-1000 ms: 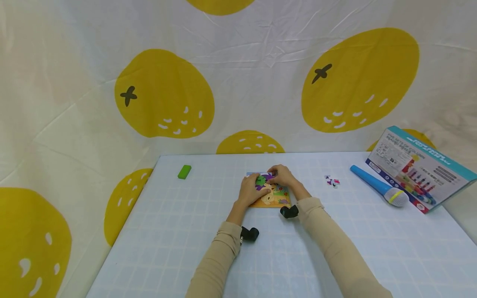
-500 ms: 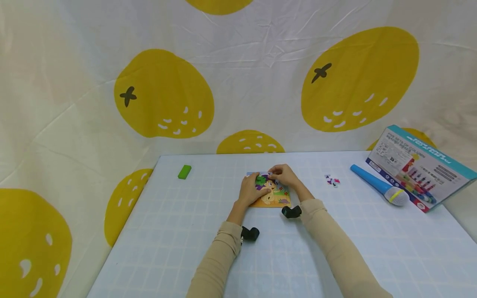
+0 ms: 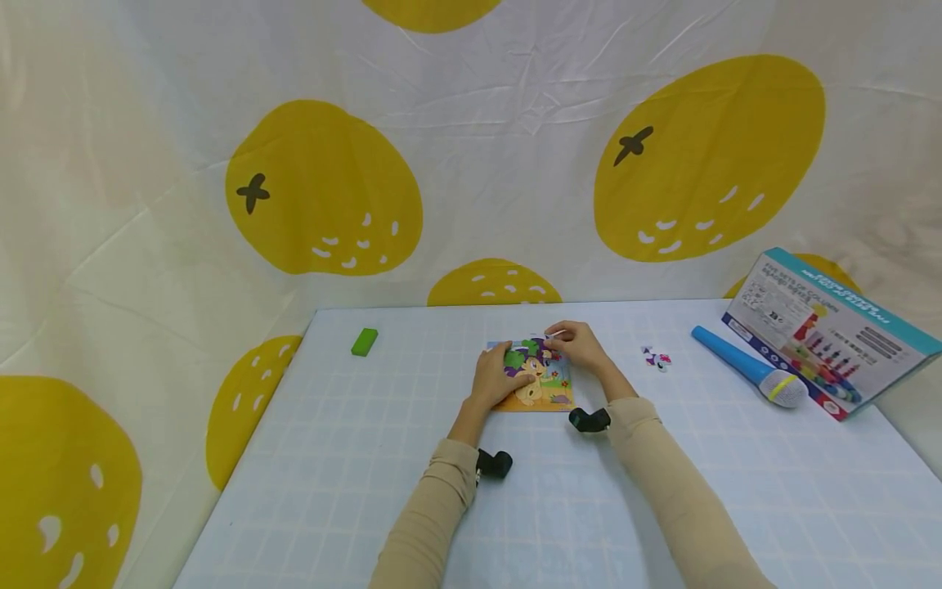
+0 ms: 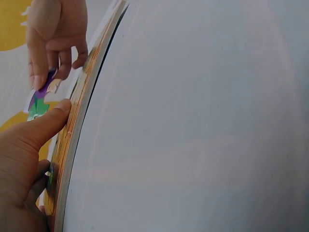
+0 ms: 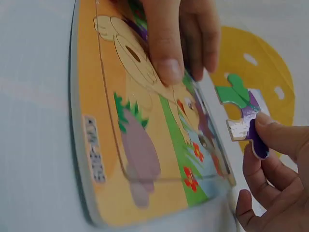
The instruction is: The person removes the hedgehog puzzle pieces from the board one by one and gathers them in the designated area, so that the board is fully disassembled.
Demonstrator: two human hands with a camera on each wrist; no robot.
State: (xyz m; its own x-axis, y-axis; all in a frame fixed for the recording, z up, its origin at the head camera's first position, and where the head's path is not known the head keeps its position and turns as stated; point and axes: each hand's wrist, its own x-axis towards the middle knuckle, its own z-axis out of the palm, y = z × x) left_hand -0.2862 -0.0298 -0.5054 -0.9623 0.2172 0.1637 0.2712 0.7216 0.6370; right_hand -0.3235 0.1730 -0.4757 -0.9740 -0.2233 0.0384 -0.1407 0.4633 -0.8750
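A jigsaw board [image 3: 552, 402] with an orange border lies on the table, printed with a purple-haired cartoon figure and a radish [image 5: 140, 140]. My left hand [image 3: 491, 376] rests spread over its left side, thumb [image 5: 170, 72] pressing on the picture. Between thumb and fingertips, my right hand [image 3: 579, 347] pinches a purple and green puzzle piece [image 5: 250, 113]. In the right wrist view the piece is raised off the board, near its far edge. That same piece shows beyond the left thumb in the left wrist view. The left palm covers part of the picture.
Several small pink and purple puzzle pieces [image 3: 665, 358] lie to the right of the board. Farther right, a blue toy microphone [image 3: 736, 356] lies beside a leaning cardboard box [image 3: 817, 335]. A green block [image 3: 364, 342] sits at the back left.
My right hand has moved right and slightly away from me, now with the purple and green puzzle piece raised off the board. The left hand has stayed in place on the board.
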